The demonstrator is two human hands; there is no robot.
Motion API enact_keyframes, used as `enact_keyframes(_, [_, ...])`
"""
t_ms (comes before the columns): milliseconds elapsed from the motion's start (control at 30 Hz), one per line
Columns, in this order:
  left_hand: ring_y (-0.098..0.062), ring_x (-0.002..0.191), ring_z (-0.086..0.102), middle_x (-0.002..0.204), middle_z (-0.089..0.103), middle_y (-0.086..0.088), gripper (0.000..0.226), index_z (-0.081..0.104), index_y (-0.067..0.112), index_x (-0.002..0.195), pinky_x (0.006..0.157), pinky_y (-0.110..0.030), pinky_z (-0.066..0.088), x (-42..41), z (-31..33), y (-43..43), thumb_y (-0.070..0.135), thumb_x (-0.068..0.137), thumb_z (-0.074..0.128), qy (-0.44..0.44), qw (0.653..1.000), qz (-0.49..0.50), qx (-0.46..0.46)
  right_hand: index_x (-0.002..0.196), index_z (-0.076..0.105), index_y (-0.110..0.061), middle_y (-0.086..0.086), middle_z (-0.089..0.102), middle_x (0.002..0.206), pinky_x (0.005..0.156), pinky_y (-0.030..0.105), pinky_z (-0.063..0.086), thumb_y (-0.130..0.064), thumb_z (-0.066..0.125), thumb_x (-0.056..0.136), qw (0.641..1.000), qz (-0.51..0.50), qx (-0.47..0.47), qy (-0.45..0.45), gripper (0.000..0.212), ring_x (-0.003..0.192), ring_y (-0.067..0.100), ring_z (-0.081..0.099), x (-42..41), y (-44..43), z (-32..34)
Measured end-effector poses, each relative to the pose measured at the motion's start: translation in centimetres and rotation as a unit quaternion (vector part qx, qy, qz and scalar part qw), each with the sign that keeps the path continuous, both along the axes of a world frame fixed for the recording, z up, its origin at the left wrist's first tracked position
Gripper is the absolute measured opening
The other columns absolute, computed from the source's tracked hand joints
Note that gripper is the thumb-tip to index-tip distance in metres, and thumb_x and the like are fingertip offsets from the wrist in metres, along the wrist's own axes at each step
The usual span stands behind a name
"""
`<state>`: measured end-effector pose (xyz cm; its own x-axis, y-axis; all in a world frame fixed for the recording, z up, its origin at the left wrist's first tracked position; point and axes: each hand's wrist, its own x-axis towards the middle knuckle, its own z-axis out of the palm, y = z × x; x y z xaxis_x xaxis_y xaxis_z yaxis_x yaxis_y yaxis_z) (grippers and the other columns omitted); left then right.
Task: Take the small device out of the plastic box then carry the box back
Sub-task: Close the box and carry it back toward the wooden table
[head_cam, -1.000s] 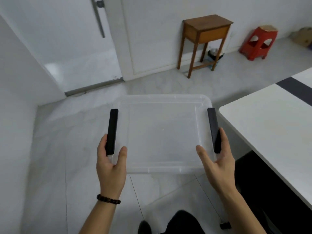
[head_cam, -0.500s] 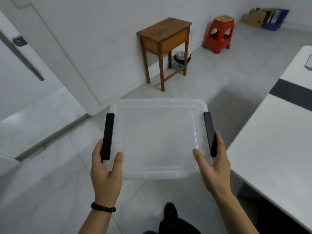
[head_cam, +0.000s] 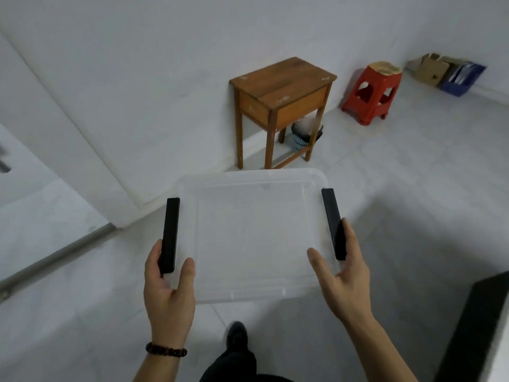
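I hold a clear plastic box (head_cam: 252, 232) level in front of me, above the floor. It has a black handle on each side and nothing shows inside it. My left hand (head_cam: 168, 292) grips the near end of the left handle, thumb on the rim. My right hand (head_cam: 343, 274) grips the near end of the right handle, thumb over the box's edge. The small device is not in view.
A small wooden table (head_cam: 281, 106) stands against the white wall ahead, with a blue basket (head_cam: 298, 140) under it. A red plastic stool (head_cam: 371, 92) sits to its right, then cardboard and blue boxes (head_cam: 446, 73). A dark table edge (head_cam: 473, 326) is at lower right.
My view has swung to the right while walking: the doorway slid off to the left and the white table dropped to the lower right. Both hands keep the same hold on the box.
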<state>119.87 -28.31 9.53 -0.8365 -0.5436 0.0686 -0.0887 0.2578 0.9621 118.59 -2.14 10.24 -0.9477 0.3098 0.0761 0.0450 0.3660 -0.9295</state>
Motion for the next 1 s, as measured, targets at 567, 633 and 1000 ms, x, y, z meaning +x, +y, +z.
enact_keyframes(567, [-0.008,0.125,0.048,0.139,0.051,0.004,0.06,0.042,0.019,0.144,0.096,-0.017,0.036,-52.5,-0.4,16.9,0.014,0.09,0.066,-0.033,0.981,-0.185,-0.036,0.152,0.028,-0.031,-0.034,0.038,0.137,0.093,0.003,0.033,-0.031,0.072,0.085,0.984,-0.17,-0.045,-0.019,0.08,0.111,-0.034,0.034,-43.6,16.0,-3.3])
enact_keyframes(633, [-0.01,0.125,0.046,0.138,0.05,0.007,0.061,0.041,0.022,0.145,0.097,-0.023,0.036,-58.3,1.3,18.8,0.017,0.089,0.067,-0.044,0.981,-0.186,-0.034,0.152,0.028,-0.033,-0.032,0.039,0.134,0.083,0.003,0.033,-0.035,0.072,0.085,0.985,-0.165,-0.039,-0.022,0.08,0.104,-0.035,0.036,-49.9,18.0,-2.3])
enact_keyframes(1000, [-0.01,0.115,0.046,0.129,0.049,0.007,0.065,0.041,0.019,0.143,0.099,-0.032,0.04,-85.1,0.2,24.8,0.017,0.086,0.071,-0.065,0.992,-0.104,0.018,0.152,0.025,-0.031,-0.026,0.037,0.131,0.098,0.034,0.046,-0.039,0.068,0.087,0.996,-0.04,0.047,-0.06,0.079,0.111,0.004,0.043,-82.9,24.8,0.3])
